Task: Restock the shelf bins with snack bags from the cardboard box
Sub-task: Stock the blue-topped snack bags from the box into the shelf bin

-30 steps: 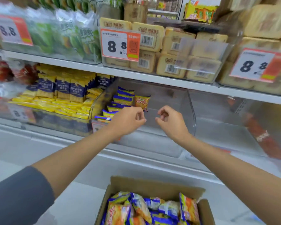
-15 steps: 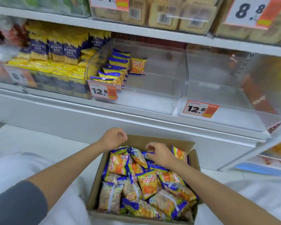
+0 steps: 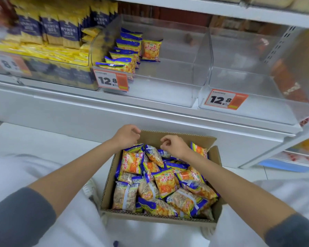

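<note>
A: What are the hands doing?

B: Both are over the far end of the open brown cardboard box (image 3: pixel 177 138). The left hand (image 3: pixel 127 135) is above the far-left corner, its fingers curled in against the thumb with nothing visible in them. The right hand (image 3: pixel 175 146) is just to its right, also curled shut and empty, knuckles up, just above the bags.

A: And the stock itself?

B: The small orange-and-blue foil snack bags (image 3: pixel 165 182) lie heaped in the box, under both hands and nearer than them. I can't tell whether either hand touches one. More of the same bags (image 3: pixel 130 56) stand in a row along the left side of a clear plastic bin (image 3: pixel 168 77) on the white metal shelf (image 3: pixel 96 107), well beyond the hands. One lone bag (image 3: pixel 151 49) stands upright just right of that row.

A: Any writing you can read?

B: Each bag front has two large red Chinese characters on orange. An orange-and-white price tag (image 3: pixel 111 81) at that bin's front left reads 12.8, and so does a matching second tag (image 3: pixel 225 99) on the neighbouring clear bin (image 3: pixel 248 82) to the right. Farther left, the yellow-and-navy packs (image 3: pixel 50 32) carry white Chinese print too blurred to read, and the blurred tag (image 3: pixel 9 64) below them shows only an 8.

A: Anything nearer?

B: Dark grey sleeves (image 3: pixel 20 216) at the near edges.
</note>
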A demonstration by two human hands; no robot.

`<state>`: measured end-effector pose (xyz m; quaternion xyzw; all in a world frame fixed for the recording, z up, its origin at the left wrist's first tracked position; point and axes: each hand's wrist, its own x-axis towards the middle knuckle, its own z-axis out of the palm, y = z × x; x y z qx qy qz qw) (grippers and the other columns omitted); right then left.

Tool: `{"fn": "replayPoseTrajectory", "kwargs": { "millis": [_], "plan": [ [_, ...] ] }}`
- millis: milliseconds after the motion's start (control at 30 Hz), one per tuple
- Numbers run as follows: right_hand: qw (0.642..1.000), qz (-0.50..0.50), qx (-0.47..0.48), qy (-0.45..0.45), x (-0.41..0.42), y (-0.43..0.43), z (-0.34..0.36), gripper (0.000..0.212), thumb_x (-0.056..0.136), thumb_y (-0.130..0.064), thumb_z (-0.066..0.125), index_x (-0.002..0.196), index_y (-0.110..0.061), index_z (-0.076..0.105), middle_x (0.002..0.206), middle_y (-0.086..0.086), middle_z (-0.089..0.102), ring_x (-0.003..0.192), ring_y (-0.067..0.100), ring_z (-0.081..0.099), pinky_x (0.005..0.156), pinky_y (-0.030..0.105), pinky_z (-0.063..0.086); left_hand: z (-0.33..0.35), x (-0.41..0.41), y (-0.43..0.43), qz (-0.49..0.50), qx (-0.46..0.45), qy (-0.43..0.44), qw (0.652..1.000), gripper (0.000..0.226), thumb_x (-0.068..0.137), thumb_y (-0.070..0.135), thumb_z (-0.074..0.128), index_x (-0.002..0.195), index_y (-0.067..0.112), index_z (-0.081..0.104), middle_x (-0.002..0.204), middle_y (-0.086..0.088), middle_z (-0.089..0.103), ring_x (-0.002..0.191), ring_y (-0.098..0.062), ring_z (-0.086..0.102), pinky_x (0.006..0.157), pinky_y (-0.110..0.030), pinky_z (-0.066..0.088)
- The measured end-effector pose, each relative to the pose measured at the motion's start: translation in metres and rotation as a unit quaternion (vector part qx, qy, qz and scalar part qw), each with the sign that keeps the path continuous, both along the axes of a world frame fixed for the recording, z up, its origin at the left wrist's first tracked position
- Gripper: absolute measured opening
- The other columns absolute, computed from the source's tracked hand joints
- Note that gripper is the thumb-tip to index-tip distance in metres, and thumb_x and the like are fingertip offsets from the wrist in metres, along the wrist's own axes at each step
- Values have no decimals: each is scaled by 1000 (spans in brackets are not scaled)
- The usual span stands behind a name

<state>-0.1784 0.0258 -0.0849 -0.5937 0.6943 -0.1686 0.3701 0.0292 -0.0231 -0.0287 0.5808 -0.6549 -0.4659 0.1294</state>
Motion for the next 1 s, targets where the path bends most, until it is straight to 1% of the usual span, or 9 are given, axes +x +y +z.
{"fn": "replayPoseTrajectory", "kwargs": {
  "millis": [100,233,400,467,533,633,800,900,1000],
  "plan": [
    [997,30,65,38,11,8,-13,57,87,-28,70,136,-9,50,126,7,60,114,23,58,96,31,47,2,-1,5,-4,5,-8,1000,12,97,9,52,106,12,58,91,-2,57,74,-12,57,63,-21,48],
    [996,45,18,75,19,18,-29,23,91,-21,62,111,-9,63,101,9,69,94,27,65,84,41,54,1,1,5,0,19,-13,1000,14,97,10,53,109,11,58,100,-6,58,76,-11,58,62,-20,50],
    [982,-69,72,-163,-8,4,27,22,98,-12,53,116,-4,63,107,15,69,94,26,64,92,42,50,9,-6,11,8,82,11,997,29,96,17,58,124,13,52,113,-5,57,101,-18,56,79,-28,51],
    [961,-70,97,-251,-15,6,52,23,99,-11,50,115,-3,63,104,14,70,93,26,65,93,40,49,18,-14,16,-5,181,89,980,17,93,25,63,108,20,56,111,4,62,111,-14,55,93,-32,47],
    [946,-62,107,-299,-19,14,64,25,99,-12,49,117,0,61,111,17,69,104,32,64,101,41,48,23,-22,20,-14,263,192,945,23,91,25,65,114,20,61,115,1,70,113,-14,62,95,-33,48],
    [926,-67,93,-360,-23,30,72,27,97,-20,53,114,-1,62,113,12,69,109,29,63,105,44,44,26,-31,23,-11,264,260,929,31,92,17,63,123,15,60,115,-5,71,107,-17,67,89,-32,52],
    [927,-89,76,-357,-19,46,66,27,97,-16,55,122,-4,60,117,13,69,105,23,67,94,32,54,19,-33,26,-24,249,226,942,37,91,19,64,128,18,57,114,-3,71,104,-17,68,83,-36,57],
    [896,-154,65,-412,-16,46,55,51,91,-11,65,136,-14,43,122,15,66,106,27,67,92,38,55,16,-33,23,-48,270,237,932,53,82,15,73,130,25,51,118,-3,69,105,-18,68,86,-41,57],
    [910,-166,32,-379,-24,40,61,72,82,-21,76,141,-27,36,131,8,57,115,25,61,99,39,49,23,-33,15,-105,143,115,977,64,77,7,79,133,26,51,119,-3,67,98,-20,71,87,-41,58]
  ]
}}
